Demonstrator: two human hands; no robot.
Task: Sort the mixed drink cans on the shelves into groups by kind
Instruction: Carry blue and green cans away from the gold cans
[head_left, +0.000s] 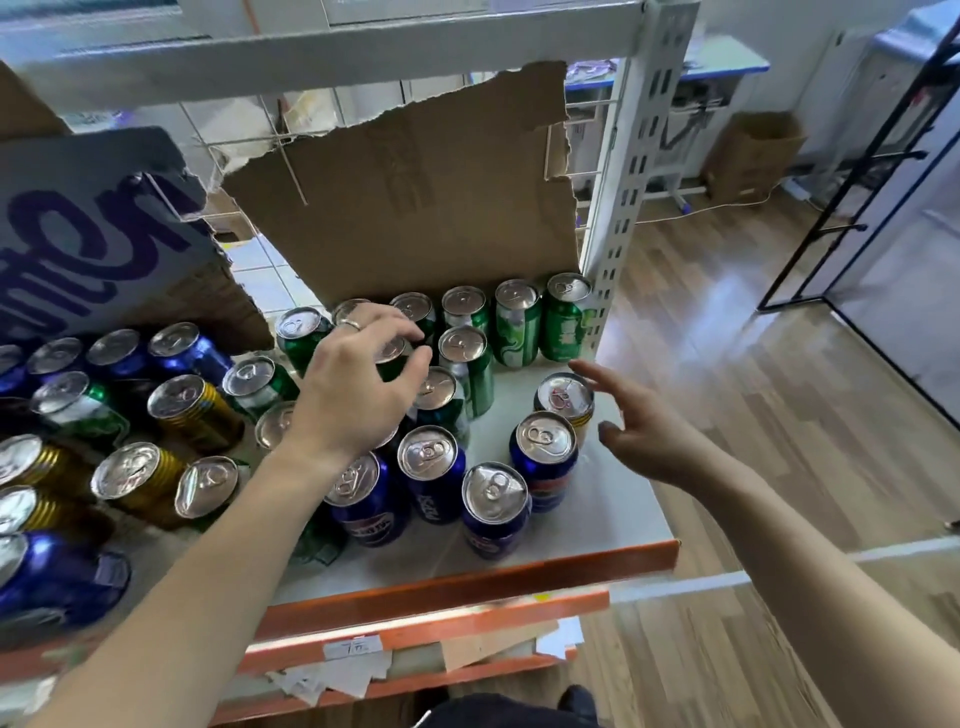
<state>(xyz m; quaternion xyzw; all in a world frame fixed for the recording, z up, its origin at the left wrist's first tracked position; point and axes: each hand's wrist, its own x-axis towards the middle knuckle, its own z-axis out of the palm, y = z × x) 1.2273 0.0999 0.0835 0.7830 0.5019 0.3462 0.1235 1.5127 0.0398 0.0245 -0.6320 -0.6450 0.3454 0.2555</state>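
A white shelf (618, 504) with an orange front edge is seen from above, and many drink cans are stood on it. The left hand (358, 395) is reached over the middle of the shelf. Its grip is closed round the top of a green can (390, 358), with the fingers curled over the far side of the lid and the thumb on the near side. A ring (350, 325) is worn on one finger. The right hand (641, 434) is held over the right side of the shelf. Its grip is wide, the fingers are spread, and nothing is held in it. It is just beside a red-tab can (563, 397), and whether that can is touched cannot be told. A row of green cans (517, 322) is lined up along the back, in front of a torn cardboard sheet (415, 208). Four blue cans (493, 512) are grouped at the front. Gold cans (192, 410) are mixed with green and blue ones on the left.
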